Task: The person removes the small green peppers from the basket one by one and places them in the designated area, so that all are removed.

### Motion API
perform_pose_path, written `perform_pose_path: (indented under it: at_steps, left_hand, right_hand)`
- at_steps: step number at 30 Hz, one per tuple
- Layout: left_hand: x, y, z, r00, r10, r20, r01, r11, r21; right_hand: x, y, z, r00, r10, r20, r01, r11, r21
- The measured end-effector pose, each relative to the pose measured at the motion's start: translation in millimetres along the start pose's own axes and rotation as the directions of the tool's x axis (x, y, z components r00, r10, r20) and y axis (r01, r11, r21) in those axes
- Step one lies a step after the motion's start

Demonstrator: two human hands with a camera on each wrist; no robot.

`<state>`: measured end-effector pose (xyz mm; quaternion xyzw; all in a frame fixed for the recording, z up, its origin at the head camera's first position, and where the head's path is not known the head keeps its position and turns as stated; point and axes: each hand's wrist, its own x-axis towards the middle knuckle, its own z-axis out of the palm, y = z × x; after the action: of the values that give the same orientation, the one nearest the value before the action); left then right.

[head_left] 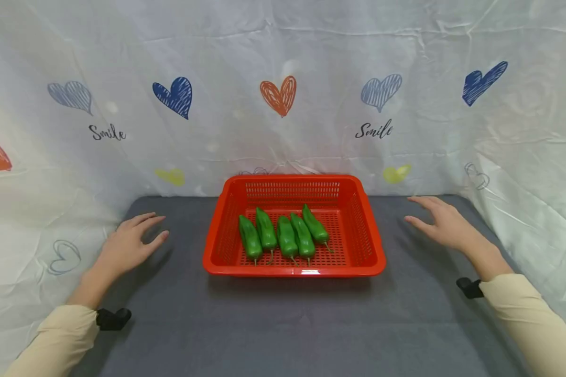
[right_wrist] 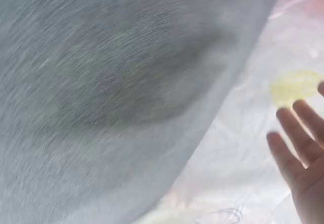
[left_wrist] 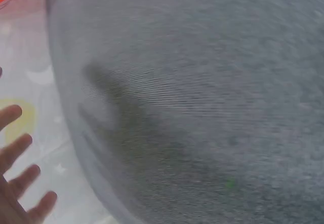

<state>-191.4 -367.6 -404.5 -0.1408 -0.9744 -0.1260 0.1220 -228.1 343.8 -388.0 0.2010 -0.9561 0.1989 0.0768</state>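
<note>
Several green peppers (head_left: pixel 287 238) lie side by side in a red plastic basket (head_left: pixel 294 270) at the middle of the grey table, their stems toward the near side. My left hand (head_left: pixel 127 243) hovers over the table to the left of the basket, fingers loosely spread and holding nothing. On the other side, my right hand (head_left: pixel 441 222) is held above the table, thumb and fingers apart, also with nothing in it. Both hands are well away from the basket. In the left wrist view the fingers (left_wrist: pixel 17 150) are spread; the right wrist view shows extended fingers (right_wrist: pixel 298 138) too.
A grey cloth (head_left: pixel 292 330) covers the table. Behind it and along both sides hangs a white sheet (head_left: pixel 320 52) printed with hearts and the word "Smile". The basket's far rim stands close to the sheet. Each wrist carries a black strap-on device (head_left: pixel 113 319).
</note>
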Motion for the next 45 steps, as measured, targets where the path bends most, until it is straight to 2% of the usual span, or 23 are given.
perform_pose_path:
  at_steps: [3, 5, 11, 15, 19, 22, 25, 28, 30, 35, 37, 45]
  left_hand:
    - [1.1, 0.2, -5.1, 0.997, 0.032, -0.072, -0.04, 0.992, -0.12]
    - [2.3, 2.0, -8.6, 0.994, 0.028, -0.108, -0.049, 0.978, -0.205]
    - [5.4, 16.7, -17.2, 0.983, -0.029, -0.183, -0.049, 0.912, -0.406]
    - [9.6, 28.6, -17.5, 0.973, -0.031, -0.228, -0.093, 0.851, -0.516]
    - [16.8, 43.0, -17.8, 0.966, -0.005, -0.26, -0.158, 0.784, -0.601]
    - [21.2, 58.6, -21.9, 0.963, 0.026, -0.269, -0.196, 0.753, -0.628]
    - [24.1, 76.5, -27.6, 0.962, 0.06, -0.268, -0.227, 0.724, -0.652]
    - [26.7, 88.6, -28.8, 0.958, 0.097, -0.271, -0.259, 0.695, -0.67]
    - [28.5, 94.2, -28.0, 0.959, 0.111, -0.26, -0.263, 0.687, -0.678]
    - [38.4, 84.4, -6.9, 0.957, 0.138, -0.254, -0.277, 0.692, -0.667]
    - [42.2, 79.4, 2.0, 0.951, 0.154, -0.267, -0.297, 0.689, -0.662]
    - [44.2, 89.6, 10.2, 0.947, 0.187, -0.261, -0.317, 0.672, -0.669]
  right_hand:
    - [4.8, -4, -4, 0.999, 0.005, -0.054, 0.0, 0.995, 0.096]
    - [8.2, -8, -8, 0.997, 0.022, -0.076, -0.01, 0.988, 0.156]
    - [20.1, -20, -20, 0.994, 0.078, -0.081, -0.049, 0.947, 0.318]
    - [32.1, -35, -24, 0.991, 0.111, -0.07, -0.071, 0.904, 0.422]
    - [47.0, -52, -27, 0.991, 0.108, -0.074, -0.056, 0.863, 0.503]
    - [58.4, -65, -27, 0.994, 0.09, -0.068, -0.038, 0.835, 0.549]
    - [69.0, -78, -27, 0.995, 0.078, -0.056, -0.033, 0.823, 0.567]
    - [79.5, -91, -25, 0.997, 0.07, -0.035, -0.036, 0.812, 0.583]
    - [86.6, -98, -23, 0.998, 0.065, -0.016, -0.043, 0.801, 0.597]
    - [104.0, -114, -13, 0.999, 0.047, 0.025, -0.052, 0.774, 0.631]
    - [109.9, -121, -10, 0.999, 0.036, 0.037, -0.051, 0.76, 0.648]
    - [131.2, -140, 10, 0.995, -0.02, 0.101, -0.059, 0.693, 0.718]
